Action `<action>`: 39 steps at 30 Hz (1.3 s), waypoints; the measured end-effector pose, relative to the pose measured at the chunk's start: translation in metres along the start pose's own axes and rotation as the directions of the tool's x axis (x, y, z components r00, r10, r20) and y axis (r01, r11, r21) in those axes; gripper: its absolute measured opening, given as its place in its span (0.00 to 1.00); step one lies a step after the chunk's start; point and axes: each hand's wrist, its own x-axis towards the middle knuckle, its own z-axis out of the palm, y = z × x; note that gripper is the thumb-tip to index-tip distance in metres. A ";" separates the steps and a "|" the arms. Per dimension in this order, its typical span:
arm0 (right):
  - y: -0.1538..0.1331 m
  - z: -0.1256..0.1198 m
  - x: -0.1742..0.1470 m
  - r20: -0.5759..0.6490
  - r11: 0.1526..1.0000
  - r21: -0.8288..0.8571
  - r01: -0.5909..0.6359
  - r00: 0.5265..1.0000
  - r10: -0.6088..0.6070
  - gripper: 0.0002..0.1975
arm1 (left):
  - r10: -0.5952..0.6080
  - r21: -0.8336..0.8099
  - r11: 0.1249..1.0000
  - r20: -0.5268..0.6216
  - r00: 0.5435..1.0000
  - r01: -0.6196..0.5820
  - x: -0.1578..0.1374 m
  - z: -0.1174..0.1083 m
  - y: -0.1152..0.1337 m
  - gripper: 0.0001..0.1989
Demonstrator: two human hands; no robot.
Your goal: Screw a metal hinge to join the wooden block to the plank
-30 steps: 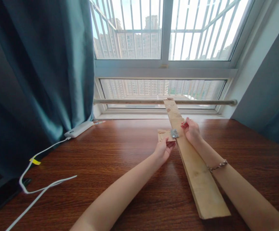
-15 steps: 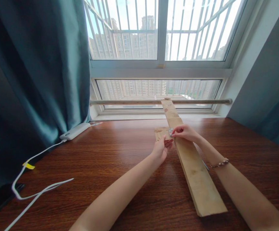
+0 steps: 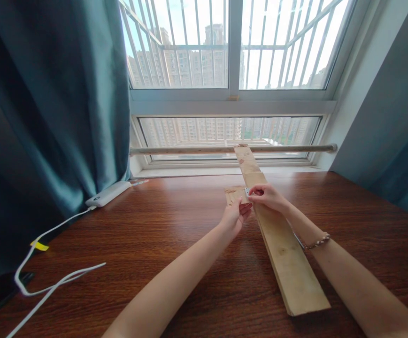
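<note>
A long wooden board [image 3: 288, 253] slants away from me across the table, its far part narrower and reaching toward the window rail. Left of it, a short piece of wood [image 3: 232, 195] with brown patches juts out sideways. My left hand [image 3: 235, 217] grips this short piece near its front edge, thumb on top and fingers beneath. My right hand [image 3: 269, 195] reaches over the long board and pinches a small silvery metal hinge [image 3: 247, 192] against the short piece's right end. Its fingertips cover part of the hinge. A thin object [image 3: 299, 241] lies beside the board, mostly hidden by my right forearm.
The brown wooden table [image 3: 175, 225] runs up to the window. On the left, a white power strip [image 3: 108, 194] lies by the curtain [image 3: 94, 94], with a white cable [image 3: 59, 281] trailing forward and a yellow tag [image 3: 39, 246]. A horizontal rail [image 3: 182, 150] crosses the window.
The hinge in my right fingers has tilted slightly, showing less of its face. My right hand has shifted a little, while my left hand keeps its hold. The whole view has drifted slightly.
</note>
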 end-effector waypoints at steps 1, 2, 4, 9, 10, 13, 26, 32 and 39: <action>0.000 0.001 0.000 0.003 1.000 0.006 0.004 1.000 -0.004 0.14 | -0.003 -0.001 1.000 -0.001 1.000 0.003 0.000 0.000 0.000 0.09; 0.000 0.001 0.000 0.007 1.000 0.015 0.006 1.000 -0.006 0.14 | -0.005 -0.002 1.000 0.000 1.000 0.005 0.001 0.000 0.000 0.09; 0.001 0.002 0.000 0.003 0.999 0.034 -0.002 1.000 0.002 0.13 | -0.008 -0.006 1.000 0.004 1.000 0.008 0.002 0.000 0.001 0.09; 0.002 0.002 0.002 -0.039 0.996 0.057 -0.063 0.997 0.066 0.15 | -0.014 -0.012 1.000 0.004 1.000 0.014 0.003 0.001 0.001 0.09; 0.001 0.002 0.002 -0.040 0.995 0.061 -0.074 0.996 0.077 0.16 | -0.015 -0.012 1.000 0.004 1.000 0.015 0.003 0.001 0.002 0.09; -0.001 0.003 0.002 -0.036 0.995 0.064 -0.079 0.996 0.082 0.16 | -0.016 -0.014 1.000 0.006 1.000 0.016 0.002 0.002 0.002 0.09; 0.001 0.007 0.001 -0.049 1.000 0.014 -0.011 0.999 0.011 0.13 | -0.028 -0.027 0.999 0.015 1.000 0.028 0.003 0.001 0.002 0.09; 0.002 0.009 0.000 -0.084 1.000 0.010 -0.009 0.996 0.010 0.12 | -0.033 -0.021 0.999 0.019 0.999 0.034 0.004 0.000 0.002 0.09; -0.001 0.010 0.000 -0.129 1.000 0.006 -0.013 0.992 0.014 0.12 | -0.042 0.002 0.999 0.022 0.999 0.042 0.003 0.000 0.003 0.10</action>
